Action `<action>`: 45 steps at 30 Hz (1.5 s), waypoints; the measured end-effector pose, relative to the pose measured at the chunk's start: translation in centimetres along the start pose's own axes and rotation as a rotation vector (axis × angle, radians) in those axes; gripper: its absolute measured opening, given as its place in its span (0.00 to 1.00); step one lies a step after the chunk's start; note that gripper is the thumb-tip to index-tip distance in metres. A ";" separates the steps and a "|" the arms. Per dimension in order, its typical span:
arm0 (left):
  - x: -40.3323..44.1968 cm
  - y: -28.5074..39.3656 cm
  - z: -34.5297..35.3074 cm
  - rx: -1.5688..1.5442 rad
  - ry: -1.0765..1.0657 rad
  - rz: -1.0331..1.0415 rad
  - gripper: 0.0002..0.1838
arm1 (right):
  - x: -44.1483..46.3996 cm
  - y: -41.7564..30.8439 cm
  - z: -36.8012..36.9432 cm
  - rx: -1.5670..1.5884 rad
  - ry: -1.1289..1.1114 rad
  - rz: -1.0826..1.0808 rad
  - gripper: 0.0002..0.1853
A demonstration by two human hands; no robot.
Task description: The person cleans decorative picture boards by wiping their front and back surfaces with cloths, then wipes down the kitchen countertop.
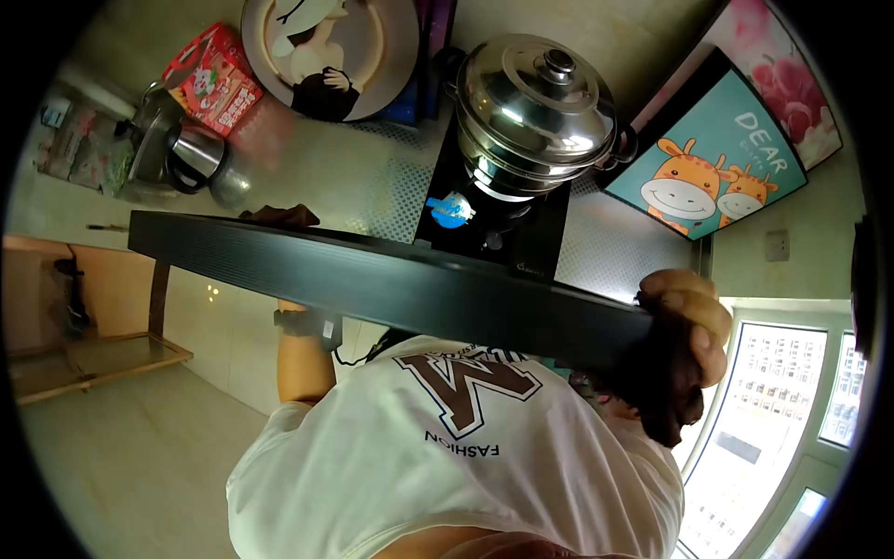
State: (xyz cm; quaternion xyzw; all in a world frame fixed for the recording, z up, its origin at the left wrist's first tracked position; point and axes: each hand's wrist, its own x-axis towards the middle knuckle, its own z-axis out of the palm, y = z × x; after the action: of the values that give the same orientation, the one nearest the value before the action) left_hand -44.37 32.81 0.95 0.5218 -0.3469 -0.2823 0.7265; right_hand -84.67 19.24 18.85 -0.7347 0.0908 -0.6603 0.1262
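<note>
A long black panel (400, 279), seen edge-on and looking like the edge of a picture frame, is held across in front of my chest. It slants down toward the right. My right hand (694, 312) is closed around its right end, with a dark brown cloth (666, 391) bunched between palm and edge and hanging below. On the other side my left forearm (305, 363), with a dark watch (307, 322) at the wrist, goes up behind the panel. The left hand's fingers are hidden there. A piece of brown cloth (282, 216) shows above the panel's left part.
A lidded steel steamer pot (535, 102) stands on a black cooktop (456, 177). Giraffe picture (722, 163), round-patterned picture (331, 56) and red bag (214, 82) stand along the back. A kettle (196, 154) sits left, a wooden shelf (102, 359) below, a window (759, 419) right.
</note>
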 end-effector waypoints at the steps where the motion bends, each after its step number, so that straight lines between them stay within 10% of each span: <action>1: 0.9 0.4 -0.5 0.013 -0.006 0.010 0.19 | 0.5 0.3 0.3 0.011 -0.060 -0.015 0.20; 13: 19.4 8.0 -15.0 0.341 -0.633 0.200 0.20 | 4.2 6.0 15.6 0.012 -0.225 -0.135 0.20; 16: 25.4 4.3 -10.2 -0.405 0.541 0.413 0.42 | 6.4 9.5 21.1 -0.113 -0.099 -0.283 0.20; 26: 36.6 2.0 -9.6 -0.005 0.556 0.315 0.45 | 6.9 18.2 31.7 -0.492 -0.014 -0.331 0.26; 28: 37.9 1.5 -10.9 -0.111 0.503 -0.056 0.44 | 8.0 17.6 33.3 -0.517 -0.034 -0.211 0.24; 34: 40.1 0.3 -12.3 0.299 0.659 -0.265 0.49 | 9.4 17.1 36.2 -0.618 -0.137 0.004 0.35; 38: 41.7 -0.3 -12.2 0.301 0.632 -0.171 0.51 | 6.6 18.1 35.4 -0.777 0.003 0.426 0.36; 41: 44.2 -1.6 -13.2 0.269 0.491 -0.123 0.51 | 4.5 18.3 33.1 -0.813 0.494 0.333 0.22; 45: 47.1 -3.5 -14.0 0.350 0.432 -0.171 0.52 | -0.2 13.9 29.4 -0.697 0.466 0.615 0.21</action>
State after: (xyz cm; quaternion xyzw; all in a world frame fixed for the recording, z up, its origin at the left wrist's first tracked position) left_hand -5.15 3.29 4.49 0.7145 -0.1822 -0.1608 0.6561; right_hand -55.03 8.02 11.60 -0.5061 0.5428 -0.6691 0.0388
